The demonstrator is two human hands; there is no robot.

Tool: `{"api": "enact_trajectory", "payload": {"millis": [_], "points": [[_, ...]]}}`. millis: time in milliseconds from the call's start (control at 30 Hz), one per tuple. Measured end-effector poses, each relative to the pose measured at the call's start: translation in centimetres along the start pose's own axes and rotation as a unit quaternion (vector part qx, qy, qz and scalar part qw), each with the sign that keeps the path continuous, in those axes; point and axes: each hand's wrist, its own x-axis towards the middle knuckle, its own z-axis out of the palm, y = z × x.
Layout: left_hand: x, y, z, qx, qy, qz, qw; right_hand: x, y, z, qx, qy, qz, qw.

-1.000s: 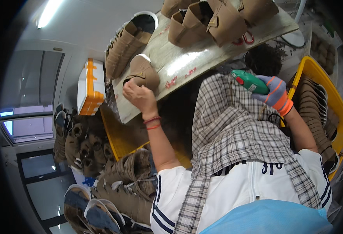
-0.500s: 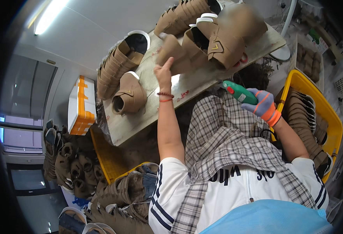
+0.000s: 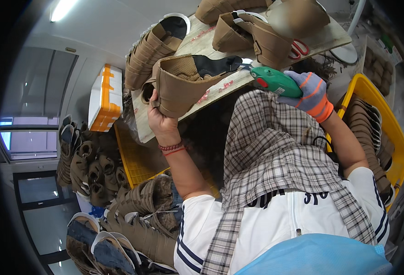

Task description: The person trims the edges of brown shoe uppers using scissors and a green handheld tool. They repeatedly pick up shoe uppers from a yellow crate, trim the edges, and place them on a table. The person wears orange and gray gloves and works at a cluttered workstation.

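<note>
My bare left hand (image 3: 161, 123) is closed on the lower left of a brown shoe upper (image 3: 176, 94), its thumb and fingers gripping the edge. The upper is held up above the near side of the table, showing a tan padded inside and a dark lining strip reaching right. In my right hand (image 3: 309, 94), gloved in grey and orange, is a green handheld electric cutter (image 3: 275, 81) with a red button. Its narrow metal tip meets the right end of the dark lining; whether it touches I cannot tell. Another upper is mostly hidden behind the held one.
Nested brown uppers (image 3: 149, 57) stand on the pale table (image 3: 225, 87), with more uppers (image 3: 234, 34) at the back. Red-handled scissors (image 3: 298, 49) lie there. A yellow crate (image 3: 401, 151) of uppers is at right; piled uppers (image 3: 142, 220) and a taped white box (image 3: 105, 98) are at left.
My left hand has come left and nearer, raising a brown upper off the table and turning its lined inside into view. The cutter has shifted slightly left and up, to the lining's end.
</note>
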Motion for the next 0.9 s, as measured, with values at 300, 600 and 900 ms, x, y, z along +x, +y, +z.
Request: {"api": "enact_trajectory", "payload": {"millis": [300, 600, 900], "points": [[1.6, -2.5, -1.4, -0.062, 0.007, -0.079, 0.995, -0.4, 0.1, -0.8, 0.012, -0.038, -0.011, 0.999], [2.2, -5.4, -1.1, -0.027, 0.028, -0.054, 0.998, -0.6, -0.7, 0.1, 0.077, -0.070, 0.028, 0.994], [-0.6, -11.0, 1.5, 0.147, 0.007, 0.115, 0.983, -0.1, -2.2, 2.1, 0.198, -0.032, 0.091, 0.976]]}}
